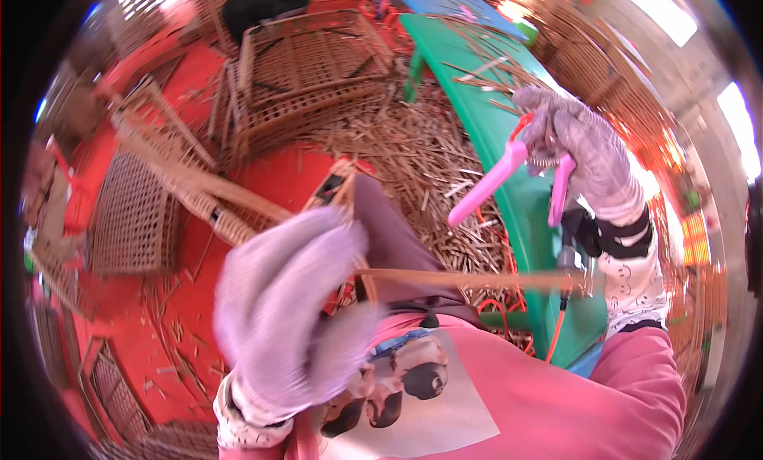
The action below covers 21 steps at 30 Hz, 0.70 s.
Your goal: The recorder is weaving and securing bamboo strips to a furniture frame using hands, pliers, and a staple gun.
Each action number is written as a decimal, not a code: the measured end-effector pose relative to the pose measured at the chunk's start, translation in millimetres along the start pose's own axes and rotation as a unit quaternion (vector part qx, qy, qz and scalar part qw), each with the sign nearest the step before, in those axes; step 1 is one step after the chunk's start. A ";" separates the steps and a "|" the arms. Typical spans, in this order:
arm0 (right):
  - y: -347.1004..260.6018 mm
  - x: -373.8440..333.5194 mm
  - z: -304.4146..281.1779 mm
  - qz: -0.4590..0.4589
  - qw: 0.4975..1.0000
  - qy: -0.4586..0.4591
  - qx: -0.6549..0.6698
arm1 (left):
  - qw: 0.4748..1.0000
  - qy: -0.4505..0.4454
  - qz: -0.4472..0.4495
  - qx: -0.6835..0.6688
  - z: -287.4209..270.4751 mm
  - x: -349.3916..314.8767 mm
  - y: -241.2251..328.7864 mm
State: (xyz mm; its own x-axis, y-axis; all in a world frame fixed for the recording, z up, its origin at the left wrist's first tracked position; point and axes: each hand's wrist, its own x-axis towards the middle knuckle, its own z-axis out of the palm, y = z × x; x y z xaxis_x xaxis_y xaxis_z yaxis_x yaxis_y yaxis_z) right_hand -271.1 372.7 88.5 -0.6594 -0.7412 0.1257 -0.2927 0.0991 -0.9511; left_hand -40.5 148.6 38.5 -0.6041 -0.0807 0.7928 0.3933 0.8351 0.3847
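My left hand [290, 309], in a pale lilac knitted glove, is smeared by motion. It is beside a woven wicker frame [230, 222] that reaches up and left from it, and the glove covers the frame's near end. Whether its fingers hold anything is hidden. My right hand [584, 142], gloved alike, is raised over the green bench. It is closed around pink-handled pruning shears [497, 182] near their spring, with the two handles spread and pointing down; the blades are mostly hidden by the glove. A brown wicker strip [477, 279] stretches rightward across my lap.
A green bench [465, 90] with loose strips stands at the right, with a power tool [571, 257] and orange cord near its close end. Cut scraps [397, 154] heap on the floor. Woven baskets and panels [314, 63] are stacked on the red floor; a person [262, 11] sits beyond.
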 end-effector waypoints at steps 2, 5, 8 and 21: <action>-11.3 3.1 40.6 -0.053 0.997 -0.018 0.059 | 0.999 -0.051 0.005 0.018 17.1 6.9 2.8; -30.2 0.2 75.5 -0.092 0.983 -0.111 0.110 | 0.974 -0.112 -0.175 -0.094 39.4 -4.2 20.6; -24.4 -2.3 99.2 -0.174 0.969 -0.129 0.115 | 0.971 -0.100 -0.186 -0.113 42.2 -25.5 16.0; -4.1 7.2 123.3 0.104 0.759 -0.405 0.499 | 0.913 -0.171 -0.144 -0.342 12.1 -51.3 1.1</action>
State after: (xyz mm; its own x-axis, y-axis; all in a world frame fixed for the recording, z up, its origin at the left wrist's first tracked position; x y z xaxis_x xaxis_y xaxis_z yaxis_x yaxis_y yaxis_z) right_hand -189.3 285.1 58.5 0.1415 -0.9835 0.1125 0.6960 0.0180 -0.7178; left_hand -17.4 160.2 -7.5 -0.8857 0.0284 0.4634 0.4540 0.2614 0.8518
